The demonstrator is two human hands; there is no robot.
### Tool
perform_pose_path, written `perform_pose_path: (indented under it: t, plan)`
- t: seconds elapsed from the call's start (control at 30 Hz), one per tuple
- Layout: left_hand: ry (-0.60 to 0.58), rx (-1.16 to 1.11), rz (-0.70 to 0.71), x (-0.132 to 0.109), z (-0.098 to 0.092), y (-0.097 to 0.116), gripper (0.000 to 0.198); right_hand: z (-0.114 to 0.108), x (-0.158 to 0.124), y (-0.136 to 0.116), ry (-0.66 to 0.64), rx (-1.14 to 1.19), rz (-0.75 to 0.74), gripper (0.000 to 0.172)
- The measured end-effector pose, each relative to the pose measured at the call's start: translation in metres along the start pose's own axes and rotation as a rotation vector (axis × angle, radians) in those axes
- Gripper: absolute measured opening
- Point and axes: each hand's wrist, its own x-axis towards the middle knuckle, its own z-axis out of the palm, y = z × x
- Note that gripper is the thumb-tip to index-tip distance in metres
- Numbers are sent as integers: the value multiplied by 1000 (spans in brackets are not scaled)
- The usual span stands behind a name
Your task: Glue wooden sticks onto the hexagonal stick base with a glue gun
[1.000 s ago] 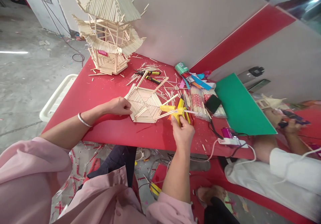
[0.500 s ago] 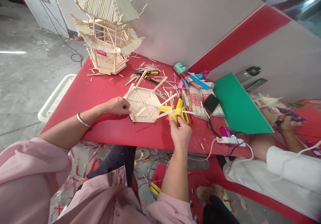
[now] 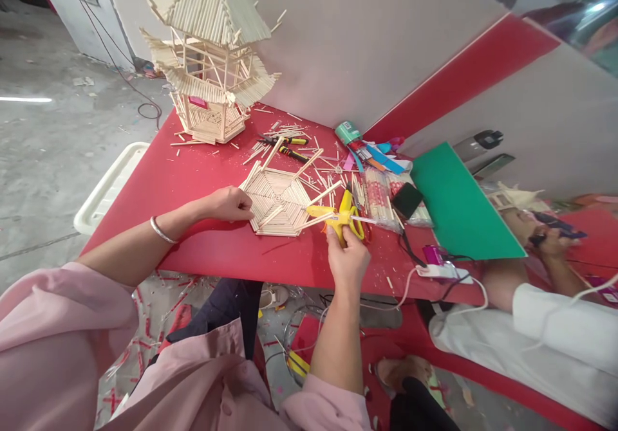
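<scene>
An octagonal-looking panel of pale sticks (image 3: pixel 277 201) lies on the red table (image 3: pixel 212 251), with several sticks standing up from its edges. At its left edge, my left hand (image 3: pixel 232 204) is closed, fingers curled in; anything between the fingertips is too small to name. My right hand (image 3: pixel 348 257) grips a yellow glue gun (image 3: pixel 342 216) on the panel's right side. The gun's nozzle points left at the panel's right edge, and a clear glue stick juts out of its back. Yellow-handled scissors (image 3: pixel 358 227) lie just behind the gun.
A stick pagoda (image 3: pixel 212 64) stands at the back left. Pliers (image 3: pixel 292 154), loose sticks, a green tape roll (image 3: pixel 346 132), bagged sticks (image 3: pixel 379 193), a green board (image 3: pixel 466 202) and a power strip (image 3: pixel 444 271) are behind and right. Another person's arm (image 3: pixel 505 283) is at the right.
The view has shifted very slightly. Both hands keep almost the same places, and the glue gun is still in my right hand.
</scene>
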Motion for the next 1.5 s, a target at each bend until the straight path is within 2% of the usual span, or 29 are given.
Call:
perform_pose_path:
  t: [0.2, 0.43, 0.53, 0.63, 0.87, 1.13, 1.33, 1.5]
  plan:
    - [7, 10, -17, 1, -1, 2, 29, 2, -3, -2, 50, -50, -82, 72]
    - [5, 8, -17, -1, -1, 2, 29, -14, -13, 3, -107, 61, 30, 62]
    - [-5, 1, -26, -1, -2, 2, 28, -16, -15, 4, -134, 133, 81, 62]
    - [-8, 5, -32, -1, -3, 3, 28, -11, -14, 0, -88, 185, 78, 60]
    - [-13, 27, -12, -1, -4, 4, 30, 14, -1, -17, 96, 214, -76, 49]
    - [-36, 18, -24, -1, -4, 4, 32, 31, 14, -22, 80, 77, -149, 37]
    - [-22, 6, 2, -1, -2, 1, 31, 32, 12, -20, 55, 71, -138, 37]
    - [-33, 13, -10, -1, -2, 1, 31, 31, 8, -17, 90, 83, -148, 38]
